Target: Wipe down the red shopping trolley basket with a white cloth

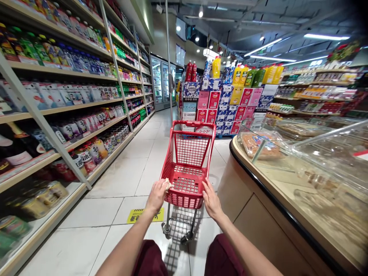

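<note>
Red plastic lattice-walled shopping cart (194, 174) at lower centre of frame; left hand (156, 196) pinches a crumpled off-white cloth-like wad (168, 185) at its left rim, right hand (212, 200) loosely uncurled at right rim. Handling looks underway; amount done or left, can't tell.

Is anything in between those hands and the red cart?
A crumpled pale thing is in the left hand, at the edge of the cart. Nothing visible stands between the right hand and the cart.
</note>
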A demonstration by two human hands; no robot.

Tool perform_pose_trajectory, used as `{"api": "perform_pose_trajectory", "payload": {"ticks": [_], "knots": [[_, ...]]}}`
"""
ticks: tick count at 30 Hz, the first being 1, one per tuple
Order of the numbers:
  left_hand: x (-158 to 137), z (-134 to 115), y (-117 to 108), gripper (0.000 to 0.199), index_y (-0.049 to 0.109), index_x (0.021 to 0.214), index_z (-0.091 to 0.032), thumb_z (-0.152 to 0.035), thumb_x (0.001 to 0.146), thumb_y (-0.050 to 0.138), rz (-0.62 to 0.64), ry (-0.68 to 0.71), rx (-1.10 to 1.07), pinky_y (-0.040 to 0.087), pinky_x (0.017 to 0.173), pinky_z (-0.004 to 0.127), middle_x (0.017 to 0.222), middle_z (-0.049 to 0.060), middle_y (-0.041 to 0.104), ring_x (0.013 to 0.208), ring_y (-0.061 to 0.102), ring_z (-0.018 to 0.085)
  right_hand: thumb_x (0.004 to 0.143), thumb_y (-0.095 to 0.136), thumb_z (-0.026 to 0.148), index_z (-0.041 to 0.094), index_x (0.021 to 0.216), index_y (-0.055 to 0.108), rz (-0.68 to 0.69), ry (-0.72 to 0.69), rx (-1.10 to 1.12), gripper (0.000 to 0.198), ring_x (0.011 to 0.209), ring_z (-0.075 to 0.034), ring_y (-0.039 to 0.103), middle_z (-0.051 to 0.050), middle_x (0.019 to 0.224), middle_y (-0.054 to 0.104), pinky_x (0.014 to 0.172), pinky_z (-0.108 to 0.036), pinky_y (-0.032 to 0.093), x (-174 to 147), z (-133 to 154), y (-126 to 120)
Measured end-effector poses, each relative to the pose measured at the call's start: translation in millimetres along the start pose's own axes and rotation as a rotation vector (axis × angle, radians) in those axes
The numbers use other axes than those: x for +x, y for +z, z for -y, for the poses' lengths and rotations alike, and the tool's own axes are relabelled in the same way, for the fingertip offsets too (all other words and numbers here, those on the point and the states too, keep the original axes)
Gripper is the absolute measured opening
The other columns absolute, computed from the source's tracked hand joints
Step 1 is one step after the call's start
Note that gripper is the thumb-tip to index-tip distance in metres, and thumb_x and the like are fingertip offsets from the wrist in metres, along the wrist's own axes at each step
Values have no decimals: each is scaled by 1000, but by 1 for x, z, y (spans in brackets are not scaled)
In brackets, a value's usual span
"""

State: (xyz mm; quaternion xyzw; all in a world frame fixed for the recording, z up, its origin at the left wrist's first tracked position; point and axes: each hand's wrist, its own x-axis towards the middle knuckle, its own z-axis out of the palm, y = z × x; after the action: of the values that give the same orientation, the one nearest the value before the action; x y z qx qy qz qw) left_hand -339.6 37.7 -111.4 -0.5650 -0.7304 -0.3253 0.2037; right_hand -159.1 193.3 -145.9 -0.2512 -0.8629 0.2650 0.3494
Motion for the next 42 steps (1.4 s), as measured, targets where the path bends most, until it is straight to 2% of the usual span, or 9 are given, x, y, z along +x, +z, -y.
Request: {"api": "perform_pose_trajectory", "payload": {"ticks": [8,13,16,21,24,28,33,36,42], "knots": [[2,-71,46,31,54,110,-17,-17,83,39,119,138,9,42,93,42,110,8,61,109,51,19,90,19,40,10,134,32,-81,124,125,55,132,-18,21,-10,144,22,108,-40,24,3,-8,-1],[4,-34,15,39,62,86,-14,-15,86,23,5,79,18,43,88,20,97,5,64,97,55,6,89,22,43,13,131,38,-45,112,128,54,130,-19,27,-9,142,28,106,-39,27,5,-10,-11],[7,-29,20,37,62,95,-14,-15,85,26,-34,-3,51,44,92,37,100,11,64,101,56,17,90,21,42,16,131,40,-65,116,140,52,129,-18,29,-7,142,29,105,-37,29,4,-5,-9],[5,-85,65,34,53,112,-19,-17,82,38,80,136,9,42,93,42,110,8,62,108,53,19,91,18,42,17,132,38,-33,107,120,52,130,-18,28,-7,142,29,106,-38,27,3,-4,-8],[0,-65,54,39,47,119,-23,-14,84,34,165,222,15,37,97,44,121,6,56,118,44,19,91,18,41,21,132,38,-15,100,87,50,129,-18,30,-5,141,31,106,-42,26,3,-7,-13],[-2,-23,34,36,50,116,-19,-16,84,33,25,-33,117,38,95,49,119,10,56,119,42,23,91,18,43,21,133,36,0,111,94,51,129,-18,28,-4,142,29,106,-39,26,3,-5,-16],[-1,-66,63,36,51,115,-18,-15,82,37,76,92,74,38,96,46,116,8,59,117,45,21,90,18,45,15,133,37,-9,132,115,55,130,-18,28,-7,142,27,105,-38,28,3,-9,-17],[0,-57,53,37,48,119,-24,-18,85,35,122,200,-14,40,97,41,120,4,57,117,45,16,90,19,45,19,132,38,-15,133,115,52,129,-19,30,-5,142,29,105,-39,29,1,-16,-21],[5,-31,37,39,53,115,-21,-21,85,29,31,-62,38,36,95,55,115,14,58,116,45,28,90,21,44,20,134,35,-51,130,154,52,130,-18,28,-4,143,27,105,-37,29,-4,-16,-21]]}}
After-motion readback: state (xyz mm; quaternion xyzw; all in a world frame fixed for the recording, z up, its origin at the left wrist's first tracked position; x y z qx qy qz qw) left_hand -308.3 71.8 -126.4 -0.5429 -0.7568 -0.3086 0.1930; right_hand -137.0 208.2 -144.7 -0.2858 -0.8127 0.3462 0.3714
